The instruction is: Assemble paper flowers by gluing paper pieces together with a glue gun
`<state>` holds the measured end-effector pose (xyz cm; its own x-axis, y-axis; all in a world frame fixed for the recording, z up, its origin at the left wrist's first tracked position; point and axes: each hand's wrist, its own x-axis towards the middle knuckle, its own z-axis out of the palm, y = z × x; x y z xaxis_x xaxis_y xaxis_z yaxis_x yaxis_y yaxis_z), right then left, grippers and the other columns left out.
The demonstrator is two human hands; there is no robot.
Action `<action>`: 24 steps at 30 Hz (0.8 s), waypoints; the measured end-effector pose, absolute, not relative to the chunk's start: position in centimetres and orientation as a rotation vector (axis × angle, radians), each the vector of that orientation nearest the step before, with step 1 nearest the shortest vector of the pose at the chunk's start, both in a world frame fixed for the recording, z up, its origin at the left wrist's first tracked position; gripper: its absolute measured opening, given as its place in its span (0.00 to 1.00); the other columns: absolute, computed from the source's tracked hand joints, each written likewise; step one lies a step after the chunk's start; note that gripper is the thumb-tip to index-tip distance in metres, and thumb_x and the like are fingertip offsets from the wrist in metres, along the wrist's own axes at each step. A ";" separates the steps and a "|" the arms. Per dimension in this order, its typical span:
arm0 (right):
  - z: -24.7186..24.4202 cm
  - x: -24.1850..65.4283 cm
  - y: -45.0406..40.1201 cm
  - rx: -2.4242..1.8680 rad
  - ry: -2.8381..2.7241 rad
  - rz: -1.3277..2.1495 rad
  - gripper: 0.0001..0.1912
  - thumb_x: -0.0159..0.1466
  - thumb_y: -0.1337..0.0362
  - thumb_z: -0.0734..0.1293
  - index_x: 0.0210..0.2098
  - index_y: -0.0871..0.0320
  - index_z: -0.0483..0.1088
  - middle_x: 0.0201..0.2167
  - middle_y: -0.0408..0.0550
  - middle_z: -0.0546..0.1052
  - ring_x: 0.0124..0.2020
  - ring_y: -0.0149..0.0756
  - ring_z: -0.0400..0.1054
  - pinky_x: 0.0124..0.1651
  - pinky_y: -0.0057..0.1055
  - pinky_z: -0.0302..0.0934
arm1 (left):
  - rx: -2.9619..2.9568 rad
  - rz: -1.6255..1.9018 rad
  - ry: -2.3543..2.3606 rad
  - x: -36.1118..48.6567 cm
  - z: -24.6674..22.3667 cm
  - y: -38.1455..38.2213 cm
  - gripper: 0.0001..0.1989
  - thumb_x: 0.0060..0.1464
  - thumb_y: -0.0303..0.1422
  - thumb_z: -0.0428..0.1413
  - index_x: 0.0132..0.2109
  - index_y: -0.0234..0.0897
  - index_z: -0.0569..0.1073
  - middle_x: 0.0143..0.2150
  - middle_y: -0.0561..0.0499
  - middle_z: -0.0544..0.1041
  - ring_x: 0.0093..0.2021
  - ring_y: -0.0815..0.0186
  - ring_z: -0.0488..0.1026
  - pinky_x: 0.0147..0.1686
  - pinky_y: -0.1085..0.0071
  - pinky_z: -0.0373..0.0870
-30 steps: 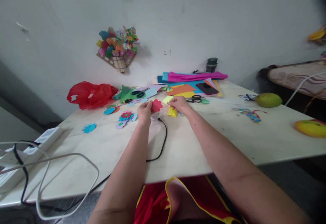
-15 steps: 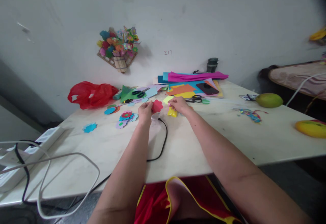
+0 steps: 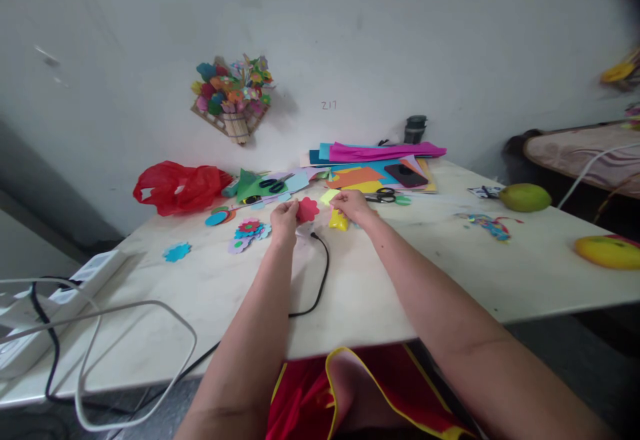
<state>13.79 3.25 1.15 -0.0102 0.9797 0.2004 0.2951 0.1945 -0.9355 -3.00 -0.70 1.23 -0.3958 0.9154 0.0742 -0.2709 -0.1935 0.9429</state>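
Observation:
Near the middle of the table, my left hand [image 3: 285, 217] pinches the edge of a red flower-shaped cutout [image 3: 308, 209]. To its right, my right hand [image 3: 351, 205] has its fingers pressed together beside a pale yellow-green piece [image 3: 329, 197]; what its fingertips hold is too small to make out. A yellow item [image 3: 339, 220] lies just below the right fingertips. Left of my hands sit layered paper flowers [image 3: 249, 229] in red, blue and purple. A blue flower cutout [image 3: 177, 251] lies farther left.
Coloured sheets [image 3: 360, 179], a phone [image 3: 406, 175] and two scissors [image 3: 384, 195] lie behind my hands. A red bag [image 3: 180, 187] is back left, a power strip [image 3: 85, 283] at left. A black cable [image 3: 326, 273] runs between my arms. Mangoes [image 3: 525, 197] are at right.
My right hand has shifted very slightly at the pale yellow-green piece. My left hand keeps the red flower in nearly the same place. The camera view has moved a little.

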 end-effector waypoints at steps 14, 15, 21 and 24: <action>1.8 13.8 2.9 -1.281 -1.439 0.846 0.14 0.57 0.63 0.69 0.19 0.61 0.64 0.15 0.40 0.69 0.14 0.23 0.61 0.17 0.19 0.56 | 0.866 1.713 1.198 -2.8 1.5 -1.0 0.14 0.38 0.37 0.63 0.26 0.33 0.68 0.16 0.56 0.66 0.18 0.71 0.66 0.21 0.74 0.65; 1.7 13.8 3.0 -1.287 -1.440 0.835 0.12 0.55 0.65 0.70 0.20 0.61 0.65 0.15 0.40 0.70 0.15 0.23 0.62 0.18 0.19 0.56 | 0.871 1.713 1.199 -2.8 1.5 -1.0 0.14 0.38 0.37 0.63 0.26 0.33 0.69 0.16 0.56 0.66 0.19 0.71 0.66 0.21 0.73 0.66; 1.2 13.7 3.6 -1.318 -1.426 0.908 0.04 0.58 0.74 0.64 0.30 0.61 0.70 0.22 0.42 0.74 0.18 0.25 0.66 0.17 0.18 0.55 | 0.888 1.706 1.201 -2.8 1.5 -1.1 0.14 0.37 0.37 0.63 0.26 0.33 0.69 0.16 0.56 0.66 0.19 0.71 0.66 0.22 0.73 0.66; 1.3 13.6 3.3 -1.302 -1.399 0.957 0.06 0.63 0.71 0.60 0.31 0.61 0.68 0.24 0.44 0.76 0.17 0.24 0.66 0.16 0.18 0.55 | 0.893 1.709 1.202 -2.8 1.4 -1.0 0.14 0.37 0.38 0.63 0.26 0.33 0.68 0.16 0.57 0.65 0.18 0.71 0.66 0.22 0.73 0.66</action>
<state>13.61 3.34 1.33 0.0337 0.9905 0.1332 0.2347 0.1217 -0.9644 -2.83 -1.04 1.44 -0.3913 0.9166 0.0827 -0.2324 -0.1854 0.9548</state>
